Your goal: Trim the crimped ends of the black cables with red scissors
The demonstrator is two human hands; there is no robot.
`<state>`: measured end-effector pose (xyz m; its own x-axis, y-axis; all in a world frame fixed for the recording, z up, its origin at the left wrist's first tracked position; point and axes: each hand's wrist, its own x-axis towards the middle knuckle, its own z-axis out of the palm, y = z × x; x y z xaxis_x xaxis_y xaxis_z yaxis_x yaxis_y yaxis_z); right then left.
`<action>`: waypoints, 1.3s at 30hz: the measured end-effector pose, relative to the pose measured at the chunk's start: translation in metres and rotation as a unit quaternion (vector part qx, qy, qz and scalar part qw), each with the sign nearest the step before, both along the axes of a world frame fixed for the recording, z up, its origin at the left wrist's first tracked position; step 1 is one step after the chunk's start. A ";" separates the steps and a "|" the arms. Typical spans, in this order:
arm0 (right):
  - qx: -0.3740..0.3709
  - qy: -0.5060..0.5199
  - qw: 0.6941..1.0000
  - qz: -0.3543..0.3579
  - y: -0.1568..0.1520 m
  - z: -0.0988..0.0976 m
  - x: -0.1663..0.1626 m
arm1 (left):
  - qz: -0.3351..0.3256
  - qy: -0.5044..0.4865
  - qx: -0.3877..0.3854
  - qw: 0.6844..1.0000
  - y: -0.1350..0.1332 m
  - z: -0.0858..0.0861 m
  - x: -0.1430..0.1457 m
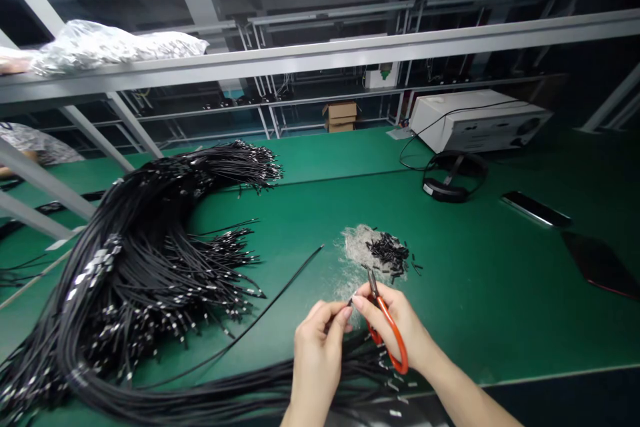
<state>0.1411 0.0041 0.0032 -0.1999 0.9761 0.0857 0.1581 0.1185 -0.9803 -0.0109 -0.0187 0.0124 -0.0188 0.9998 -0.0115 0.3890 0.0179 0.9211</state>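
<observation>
Cable (351,303) is pinched near its tip by your left hand (319,340); your right hand (411,328), slanting inward, holds scissors (385,311), blades forward.

Tabletop (475,293), plain green, crossed by a thin dark line. Cables (145,213), black, speckled with silvery white at the tips and in a pale band along the bundle. Scissors (388,317), orange-red on the handles, dark grey on the blades. Short pieces (389,253), black, against whitish strands (357,243). Headset (447,195), black with a small white label. Phone (535,209), black with a silvery edge. Machine (480,125), off-white with dark spots on its front. Carton (342,111), brown. Bag (120,43), translucent white. Sleeve (37,141), white, darkly patterned. Shelf beam (300,64), light grey.
</observation>
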 end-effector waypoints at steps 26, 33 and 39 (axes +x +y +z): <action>0.219 -0.314 0.924 -0.024 0.007 0.008 0.015 | -0.019 -0.220 -0.210 0.953 0.017 0.000 -0.001; 0.292 -0.499 0.816 0.017 0.010 -0.006 0.014 | -0.023 -0.240 -0.246 0.939 0.019 0.005 -0.004; 0.310 -0.530 0.789 0.019 0.012 -0.005 0.008 | -0.020 -0.219 -0.242 0.945 0.018 0.009 -0.001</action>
<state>0.1493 0.0162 -0.0020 -0.5080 0.8036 0.3102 0.8349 0.5480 -0.0523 -0.0123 -0.0006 0.0211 0.1316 0.8750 -0.4659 -0.0193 0.4721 0.8813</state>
